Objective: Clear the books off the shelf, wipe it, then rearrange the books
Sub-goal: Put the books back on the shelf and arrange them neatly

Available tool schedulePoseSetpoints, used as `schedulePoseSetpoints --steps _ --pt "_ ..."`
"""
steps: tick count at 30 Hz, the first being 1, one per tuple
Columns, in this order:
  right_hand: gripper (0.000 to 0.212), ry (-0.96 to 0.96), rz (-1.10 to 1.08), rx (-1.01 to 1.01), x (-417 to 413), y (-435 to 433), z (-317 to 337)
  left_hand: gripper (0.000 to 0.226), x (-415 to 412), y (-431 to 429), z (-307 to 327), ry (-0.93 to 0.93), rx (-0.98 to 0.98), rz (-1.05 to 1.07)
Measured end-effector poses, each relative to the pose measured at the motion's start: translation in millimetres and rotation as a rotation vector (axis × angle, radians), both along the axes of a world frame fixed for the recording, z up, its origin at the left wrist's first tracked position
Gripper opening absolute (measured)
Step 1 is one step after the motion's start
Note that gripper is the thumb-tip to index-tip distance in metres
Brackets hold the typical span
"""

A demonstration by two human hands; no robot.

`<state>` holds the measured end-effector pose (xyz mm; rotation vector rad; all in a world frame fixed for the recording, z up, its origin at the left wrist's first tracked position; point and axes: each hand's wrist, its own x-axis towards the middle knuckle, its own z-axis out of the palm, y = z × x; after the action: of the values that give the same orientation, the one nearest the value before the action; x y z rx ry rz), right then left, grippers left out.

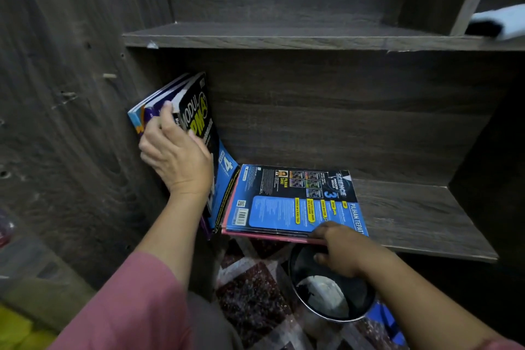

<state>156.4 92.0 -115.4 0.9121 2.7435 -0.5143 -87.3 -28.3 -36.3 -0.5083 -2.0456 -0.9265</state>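
A dark wooden shelf (420, 219) holds books at its left end. Several books (196, 111) stand leaning against the left wall, a black one with yellow lettering in front. My left hand (176, 153) grips their spines, fingers curled over the tops. A blue science book (292, 202) lies flat on a pink one (270, 237) beside them. My right hand (338, 247) pinches the front edge of this flat stack, thumb on top, fingers below.
The upper shelf board (284, 37) is bare, with a white and black cloth (500, 23) at its far right. Below the shelf a black round bin (332, 290) stands on a patterned floor (250, 293). Yellow items (17, 329) lie at the lower left.
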Motion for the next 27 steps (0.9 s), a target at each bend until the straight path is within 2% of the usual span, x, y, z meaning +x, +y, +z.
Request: schedulePoseSetpoints --steps 3,6,9,12,14,16,20,23,27 --pt "0.054 -0.024 -0.015 0.013 0 4 0 0.081 6 -2 0 -0.152 -0.049 0.064" --pt "0.06 -0.04 -0.041 0.026 1 10 0 0.086 12 -8 0 -0.198 -0.057 0.076" --pt "0.071 -0.076 -0.049 0.075 7 19 -1 0.085 23 -8 1 -0.127 -0.077 0.056" --pt "0.082 -0.137 -0.079 0.114 17 30 -4 0.069 38 -2 -5 -0.022 -0.154 -0.086" --pt "0.086 -0.173 -0.095 0.143 21 35 -5 0.058 48 4 -13 0.009 -0.319 -0.244" --pt "0.09 -0.192 -0.119 0.145 22 39 -5 0.053 55 11 -24 -0.036 -0.563 -0.423" --pt "0.095 -0.151 -0.188 0.059 17 45 -8 0.053 62 25 -46 -0.333 -0.95 -0.714" --pt "0.089 -0.1 -0.191 0.056 11 48 -11 0.054 69 34 -57 -0.48 -1.064 -0.784" --pt "0.081 -0.106 -0.188 0.141 8 49 -16 0.056 71 44 -69 -0.516 -1.127 -0.833"
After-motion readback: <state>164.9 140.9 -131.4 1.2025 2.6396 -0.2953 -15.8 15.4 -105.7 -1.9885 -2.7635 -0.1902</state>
